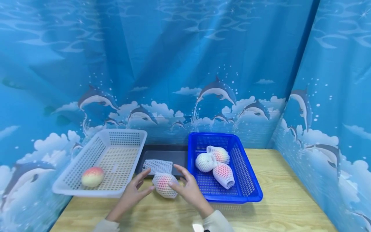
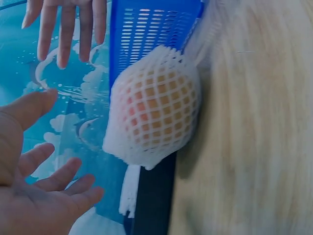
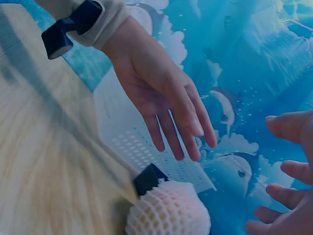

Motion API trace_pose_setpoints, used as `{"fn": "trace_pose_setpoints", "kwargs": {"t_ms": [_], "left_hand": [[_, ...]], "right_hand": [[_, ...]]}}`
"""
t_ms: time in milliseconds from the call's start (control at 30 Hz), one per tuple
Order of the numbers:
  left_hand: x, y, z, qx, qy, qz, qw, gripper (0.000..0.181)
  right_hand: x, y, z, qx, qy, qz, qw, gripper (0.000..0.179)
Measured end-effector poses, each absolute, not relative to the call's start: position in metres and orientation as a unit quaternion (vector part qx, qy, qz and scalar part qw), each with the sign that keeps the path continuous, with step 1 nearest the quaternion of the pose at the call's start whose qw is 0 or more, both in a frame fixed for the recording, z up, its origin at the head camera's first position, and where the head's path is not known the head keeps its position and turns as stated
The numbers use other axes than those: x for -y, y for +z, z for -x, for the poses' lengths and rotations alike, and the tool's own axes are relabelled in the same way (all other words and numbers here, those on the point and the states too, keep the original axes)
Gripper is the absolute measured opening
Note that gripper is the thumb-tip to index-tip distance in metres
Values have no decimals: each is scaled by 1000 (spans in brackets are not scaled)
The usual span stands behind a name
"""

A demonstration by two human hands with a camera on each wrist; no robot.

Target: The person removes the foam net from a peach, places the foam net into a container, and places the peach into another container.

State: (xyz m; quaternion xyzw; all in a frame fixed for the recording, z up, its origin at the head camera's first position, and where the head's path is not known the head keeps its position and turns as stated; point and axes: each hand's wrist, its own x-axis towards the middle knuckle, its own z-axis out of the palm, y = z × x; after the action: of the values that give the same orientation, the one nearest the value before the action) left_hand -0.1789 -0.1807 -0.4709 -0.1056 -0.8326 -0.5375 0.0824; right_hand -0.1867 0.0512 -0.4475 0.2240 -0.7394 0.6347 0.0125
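Observation:
A peach in a white foam net (image 1: pixel 164 186) sits on the table at the front edge of the black tray, between the two hands. My left hand (image 1: pixel 134 191) is to its left with fingers spread, apart from it in the left wrist view. On the other side, my right hand (image 1: pixel 188 188) is held with fingers extended, its thumb overlapping the netted peach in the head view. The right wrist view shows the netted peach (image 3: pixel 168 210) below both hands, with nothing gripped. An unfilled foam net (image 1: pixel 157 166) lies flat on the tray behind the peach.
At left, a white basket (image 1: pixel 101 146) contains one bare peach (image 1: pixel 92 176). The black tray (image 1: pixel 179 153) lies between it and a blue basket (image 1: pixel 249 180). Several foam nets with fruit (image 1: pixel 223 174) are grouped in the blue basket. A dolphin-print curtain (image 1: pixel 174 64) hangs behind the table.

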Motion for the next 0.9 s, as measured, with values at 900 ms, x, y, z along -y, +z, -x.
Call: {"fn": "trace_pose_setpoints", "kwargs": {"t_ms": [900], "left_hand": [[177,-505,185,820,-563,72,72,64]], "right_hand": [[-9,-518,188,866,458,-155,130,76]]}}
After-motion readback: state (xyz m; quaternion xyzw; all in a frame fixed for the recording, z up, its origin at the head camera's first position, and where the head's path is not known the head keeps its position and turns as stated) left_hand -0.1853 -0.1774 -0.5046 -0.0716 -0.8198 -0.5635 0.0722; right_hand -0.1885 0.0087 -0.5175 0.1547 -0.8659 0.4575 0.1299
